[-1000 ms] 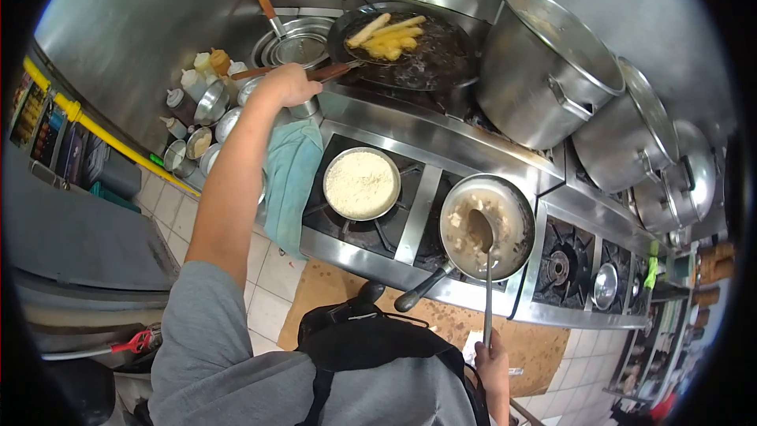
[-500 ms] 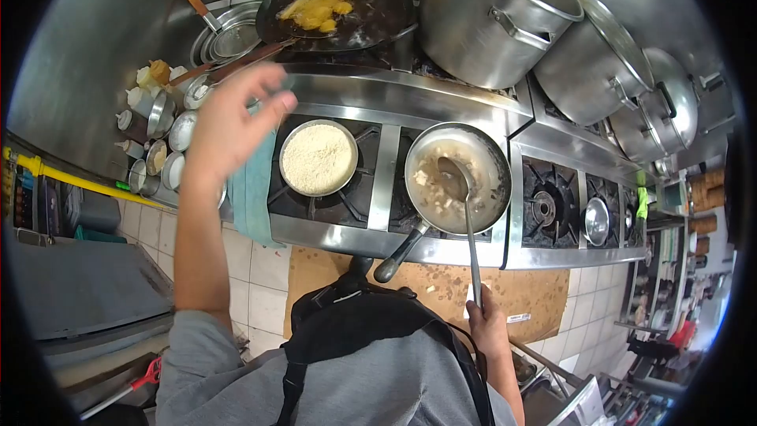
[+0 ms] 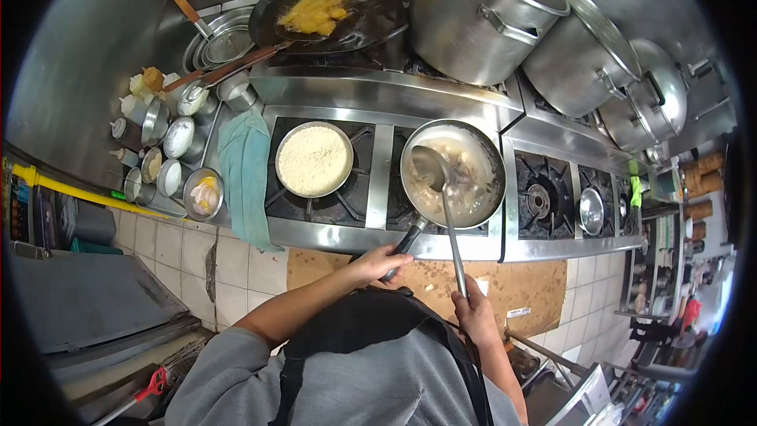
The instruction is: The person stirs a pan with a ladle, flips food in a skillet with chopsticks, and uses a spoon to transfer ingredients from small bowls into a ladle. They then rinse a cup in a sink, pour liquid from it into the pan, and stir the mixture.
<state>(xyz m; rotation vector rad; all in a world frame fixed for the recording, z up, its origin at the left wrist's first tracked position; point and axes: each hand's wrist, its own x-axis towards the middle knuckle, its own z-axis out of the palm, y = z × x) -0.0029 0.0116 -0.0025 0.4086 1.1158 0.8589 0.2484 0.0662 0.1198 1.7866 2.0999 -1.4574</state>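
A frying pan (image 3: 490,154) sits on a burner in front of me, with pale liquid and small chunks in it. My left hand (image 3: 378,265) is wrapped round the pan's black handle. In my right hand (image 3: 475,312) is the long handle of a metal ladle (image 3: 430,164), whose bowl rests inside the pan toward its left side. To the left of the frying pan, a round pan of pale grains or crumbs (image 3: 314,158) stands on another burner.
Behind, a wok (image 3: 378,16) holds dark oil and yellow fried pieces. Tall steel pots (image 3: 473,31) stand at the back right. A teal cloth (image 3: 246,166) drapes over the stove's left part, beside containers and a bowl with egg (image 3: 204,194). A small metal bowl (image 3: 590,211) lies on a right burner.
My left hand has come down from above the containers at left and taken hold of the pan handle. The ladle's bowl has shifted left within the pan.
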